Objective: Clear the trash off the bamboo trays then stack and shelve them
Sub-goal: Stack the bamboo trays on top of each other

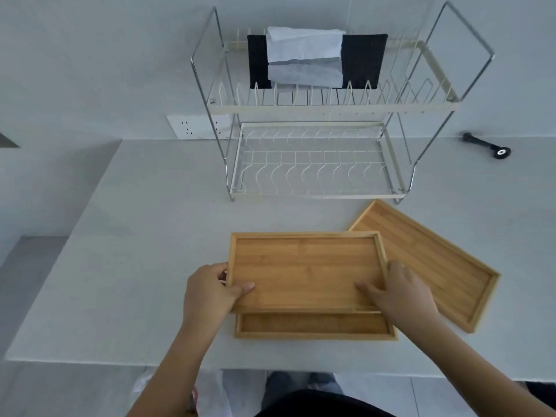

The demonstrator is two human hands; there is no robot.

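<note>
Both my hands hold one bamboo tray [304,266] by its short sides, thumbs resting inside it. My left hand [210,291] grips the left rim and my right hand [400,291] grips the right rim. This tray hovers over a second bamboo tray [313,326] lying on the white counter, of which only the near strip shows. A third, longer bamboo tray [433,266] lies at an angle to the right, empty. I see no trash on any tray. The two-tier wire dish rack [316,164] stands behind them, its lower shelf bare.
A black cloth and a white folded cloth [304,55] hang on the rack's upper tier. A black tool [487,145] lies at the back right of the counter. A wall socket [195,126] sits left of the rack. A plastic bag [207,389] is on the floor below.
</note>
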